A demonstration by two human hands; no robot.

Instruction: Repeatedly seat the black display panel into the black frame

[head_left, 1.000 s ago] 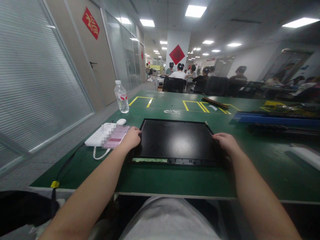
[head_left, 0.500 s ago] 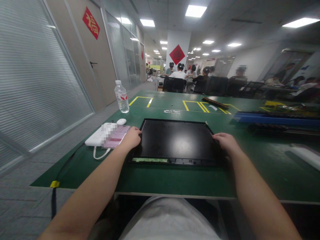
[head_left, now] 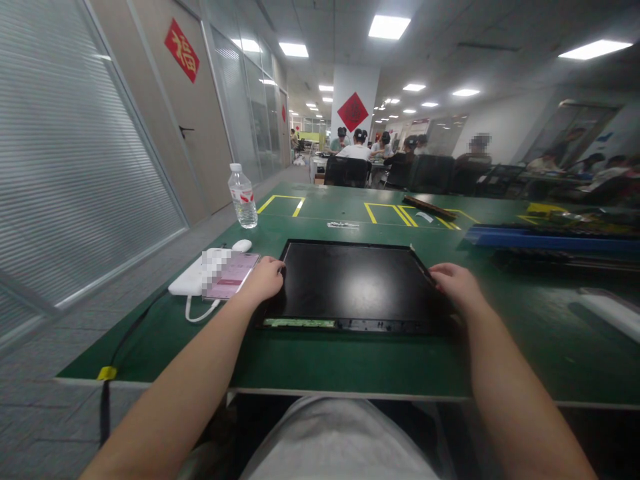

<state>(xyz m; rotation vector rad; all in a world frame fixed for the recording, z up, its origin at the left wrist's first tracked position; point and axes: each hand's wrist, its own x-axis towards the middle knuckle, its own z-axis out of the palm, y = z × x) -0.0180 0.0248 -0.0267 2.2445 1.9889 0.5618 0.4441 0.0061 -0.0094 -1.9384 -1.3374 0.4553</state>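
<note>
A black flat display panel (head_left: 350,280) lies before me on the green table (head_left: 360,367), screen side up. Along its near edge runs a strip with a green circuit board (head_left: 300,323) on the left part. My left hand (head_left: 267,278) grips the panel's left edge, fingers curled. On the opposite side my right hand (head_left: 456,283) pinches the right edge between thumb and fingers. Part of the fingers of both hands is hidden at the frame's rim.
Left of the panel lie a white power bank (head_left: 185,277) with a cable, a phone (head_left: 233,275) and a white mouse-like object (head_left: 242,246). A water bottle (head_left: 243,197) stands behind them. Blue strips (head_left: 550,237) lie at right, a brown bar (head_left: 429,207) at the back. People sit beyond.
Both hands keep their hold on the panel's sides, with only a slight shift of the fingers. The whole view has moved very slightly; the panel stays in place.
</note>
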